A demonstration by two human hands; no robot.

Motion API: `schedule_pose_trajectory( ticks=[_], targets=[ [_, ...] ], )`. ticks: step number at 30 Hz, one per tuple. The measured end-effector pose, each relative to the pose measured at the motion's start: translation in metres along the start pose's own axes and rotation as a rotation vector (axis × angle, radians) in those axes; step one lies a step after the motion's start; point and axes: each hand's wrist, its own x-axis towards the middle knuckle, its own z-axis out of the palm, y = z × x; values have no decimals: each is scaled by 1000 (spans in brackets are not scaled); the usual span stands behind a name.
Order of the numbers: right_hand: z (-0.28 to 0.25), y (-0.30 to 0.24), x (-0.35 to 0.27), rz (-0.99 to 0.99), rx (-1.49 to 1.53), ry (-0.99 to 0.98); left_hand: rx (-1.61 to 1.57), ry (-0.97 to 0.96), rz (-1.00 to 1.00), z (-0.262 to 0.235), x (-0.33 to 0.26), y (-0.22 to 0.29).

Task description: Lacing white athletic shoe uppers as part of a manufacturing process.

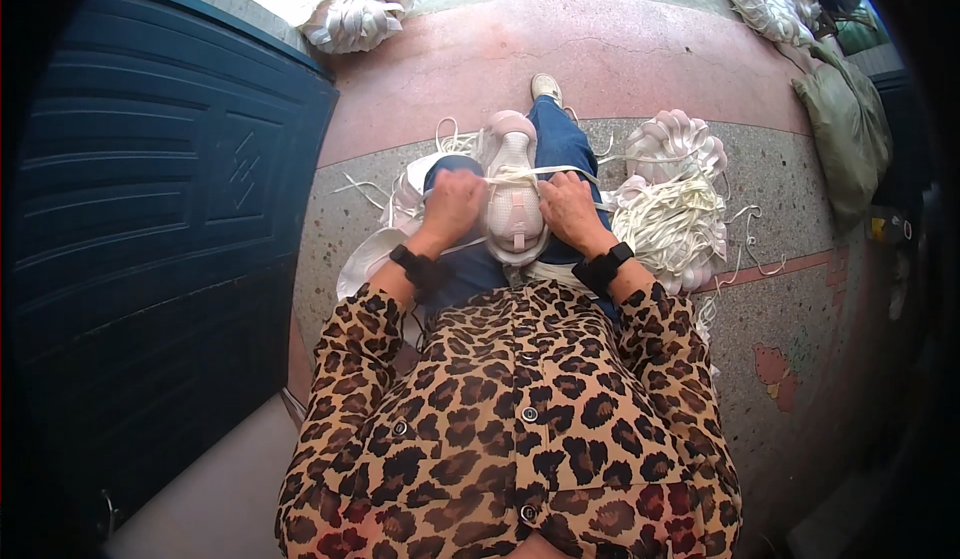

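Note:
A pale pink and white shoe upper lies lengthwise between my knees, its toe end away from me. Cream shoelaces cross over its middle. On its left side my left hand, slightly blurred, is closed on a lace that runs to the upper. Against the right side, my right hand is closed with a lace at its fingertips. Both hands are at about the same height over my thighs, and the fingers partly hide the lace ends.
To my right lies a heap of loose cream laces beside a bundle of pinkish uppers. More white pieces rest by my left leg. A dark blue door stands at left; a grey-green sack sits at far right.

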Motion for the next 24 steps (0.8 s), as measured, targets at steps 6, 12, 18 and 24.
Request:
schedule_pose_trajectory(
  ticks=[6,12,18,24],
  targets=[
    [-8,-4,-1,-9,39,-51,-96,-92,-89,0,20,-8],
    [-4,0,-8,-61,179,115,-64,81,131,-4,-8,-9],
    [-4,-5,-6,-62,341,186,-196,68,-111,-8,19,-7],
    [-3,-7,-1,-160,192,154,-27,-251,-158,3,65,26]
  ],
)
